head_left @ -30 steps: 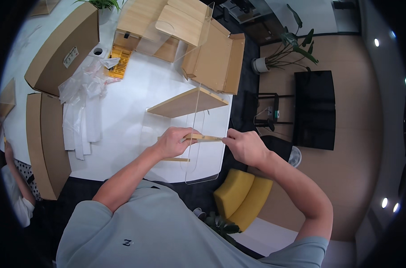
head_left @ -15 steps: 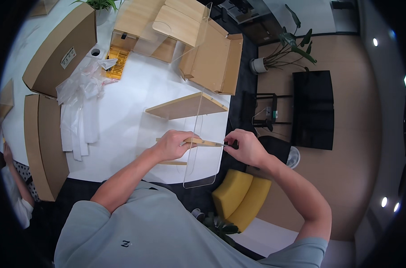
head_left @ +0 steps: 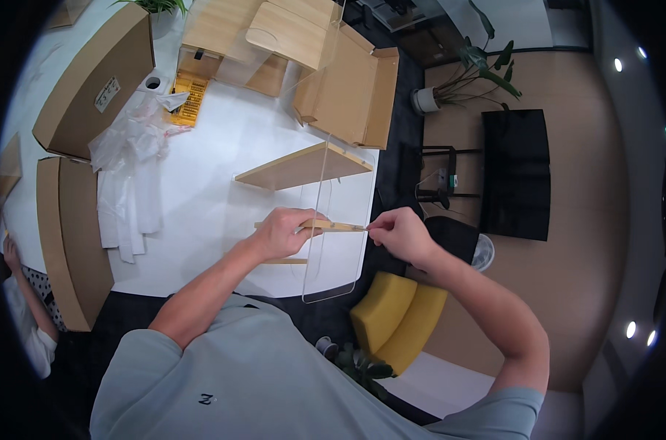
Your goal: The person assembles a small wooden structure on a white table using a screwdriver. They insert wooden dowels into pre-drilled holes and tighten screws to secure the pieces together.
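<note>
My left hand is closed round a narrow wooden board, which lies roughly level against a clear acrylic panel. At the board's right end, just past the panel, my right hand is in a pinch. What its fingers hold is too small to make out. Farther away, a wider wooden board meets the same panel. Below my left hand shows the edge of another wooden board, partly covered by the hand.
Yellow tool case, plastic wrapping and cardboard boxes lie on the white table's left side. At the back are an open carton and a wood-and-acrylic unit. A yellow seat stands right. Another person's hand appears far left.
My right hand has turned slightly and shifted a little, its fingertips still at the board's end. The dark thin thing by its fingers no longer shows. My left hand keeps its grip.
</note>
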### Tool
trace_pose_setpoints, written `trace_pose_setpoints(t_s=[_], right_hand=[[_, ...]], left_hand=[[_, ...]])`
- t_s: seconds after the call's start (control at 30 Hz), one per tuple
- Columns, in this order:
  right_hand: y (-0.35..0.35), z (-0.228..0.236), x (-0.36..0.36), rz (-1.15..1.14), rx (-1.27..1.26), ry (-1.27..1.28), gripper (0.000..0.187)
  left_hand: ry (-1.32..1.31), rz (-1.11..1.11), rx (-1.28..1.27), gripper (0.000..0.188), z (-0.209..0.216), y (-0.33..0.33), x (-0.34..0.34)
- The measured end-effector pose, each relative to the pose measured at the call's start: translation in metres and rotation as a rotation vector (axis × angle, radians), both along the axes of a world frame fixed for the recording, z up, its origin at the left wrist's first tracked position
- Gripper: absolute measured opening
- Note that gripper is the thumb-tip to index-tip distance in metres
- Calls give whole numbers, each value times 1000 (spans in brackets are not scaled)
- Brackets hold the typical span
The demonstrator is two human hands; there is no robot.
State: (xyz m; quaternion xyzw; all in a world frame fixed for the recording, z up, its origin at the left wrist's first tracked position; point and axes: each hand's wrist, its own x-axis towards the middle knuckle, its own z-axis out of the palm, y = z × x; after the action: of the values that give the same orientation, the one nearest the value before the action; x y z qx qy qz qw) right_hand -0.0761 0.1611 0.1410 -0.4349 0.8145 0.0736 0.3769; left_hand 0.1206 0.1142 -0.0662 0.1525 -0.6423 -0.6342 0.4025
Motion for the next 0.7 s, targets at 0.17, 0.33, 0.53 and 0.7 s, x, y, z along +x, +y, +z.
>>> trace_pose_setpoints(t_s=[0.17, 0.33, 0.53, 0.7], right_hand=[[-13, 10, -7, -518, 205, -158, 15], [6, 13, -2, 559, -141, 212, 23], [5, 24, -12, 1333, -263, 310, 29], [7, 10, -5, 821, -167, 231, 22]], left_hand=[[-65, -71, 1, 22, 0, 0, -1], [-55, -68, -16, 22, -1, -5, 2], [-51, -56, -18, 24, 6, -4, 7], [3, 12, 8, 25, -1, 2, 2]])
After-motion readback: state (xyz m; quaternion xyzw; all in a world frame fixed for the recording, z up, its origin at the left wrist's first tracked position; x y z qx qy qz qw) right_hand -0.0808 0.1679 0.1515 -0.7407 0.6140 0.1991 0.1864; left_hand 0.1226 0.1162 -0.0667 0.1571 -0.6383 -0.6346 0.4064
